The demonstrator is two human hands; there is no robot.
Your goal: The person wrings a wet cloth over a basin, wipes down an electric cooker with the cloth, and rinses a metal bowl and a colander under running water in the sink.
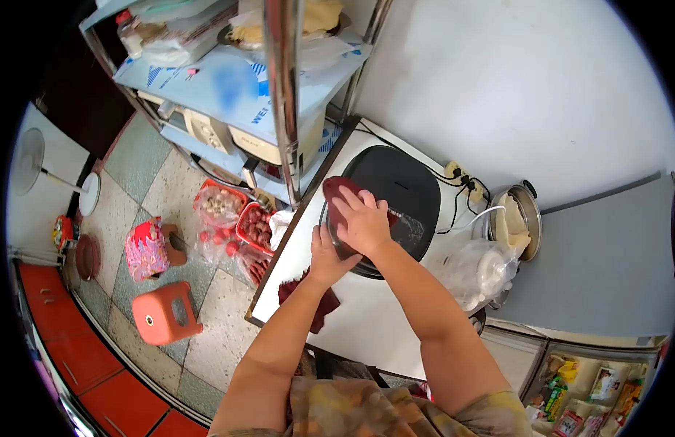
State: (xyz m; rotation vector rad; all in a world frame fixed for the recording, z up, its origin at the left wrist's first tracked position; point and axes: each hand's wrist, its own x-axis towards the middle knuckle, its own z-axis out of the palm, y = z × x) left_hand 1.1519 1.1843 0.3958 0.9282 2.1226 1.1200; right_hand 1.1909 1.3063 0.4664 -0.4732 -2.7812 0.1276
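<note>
A black, rounded-square appliance with a glossy front panel sits on the white table. My right hand presses a dark red cloth against its left side, fingers bent over the fabric. My left hand rests at the appliance's near left edge, thumb and fingers apart, with nothing visible in it. A second dark red cloth lies crumpled on the tabletop, partly behind my left forearm.
A metal-post shelf rack rises at the table's left. Plugged-in cables and a bagged white item are on the right, near a steel pot. Red baskets and an orange stool stand on the floor.
</note>
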